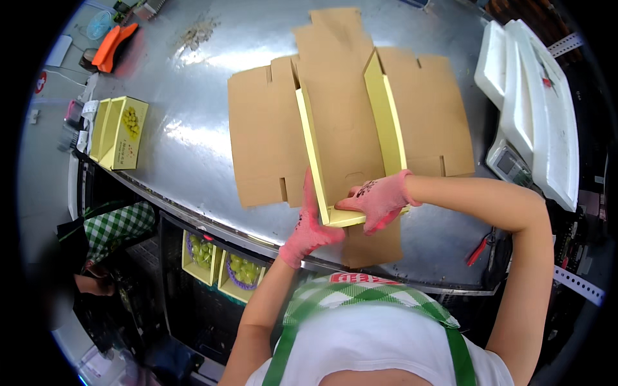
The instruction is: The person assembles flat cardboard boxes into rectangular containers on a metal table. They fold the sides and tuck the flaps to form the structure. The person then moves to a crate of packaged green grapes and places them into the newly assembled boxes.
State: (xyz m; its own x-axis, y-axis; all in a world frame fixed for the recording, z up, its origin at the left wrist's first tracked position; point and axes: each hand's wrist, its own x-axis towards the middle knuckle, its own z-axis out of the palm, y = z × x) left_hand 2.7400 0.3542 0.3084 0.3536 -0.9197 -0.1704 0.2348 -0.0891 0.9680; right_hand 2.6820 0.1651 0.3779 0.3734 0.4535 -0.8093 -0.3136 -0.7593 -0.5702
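Note:
A partly folded cardboard box [341, 122] lies on the metal table in front of me, brown inside with yellow outer faces showing on its raised walls. Its left wall [311, 154] and right wall [388, 122] stand up, while brown flaps spread flat on both sides and at the far end. My left hand [308, 228], in a pink glove, rests against the outside of the left wall near the front corner, fingers stretched. My right hand [381, 201], also gloved in pink, grips the folded near edge, with fingers reaching inside the front corner.
White foam trays [524, 96] are stacked at the right edge, beside a small device with a display [510, 161]. A yellow box with a grape picture [122, 132] stands at the left. Below the table edge, yellow boxes hold green grapes [243, 269]. Another person's checked sleeve [119, 228] shows lower left.

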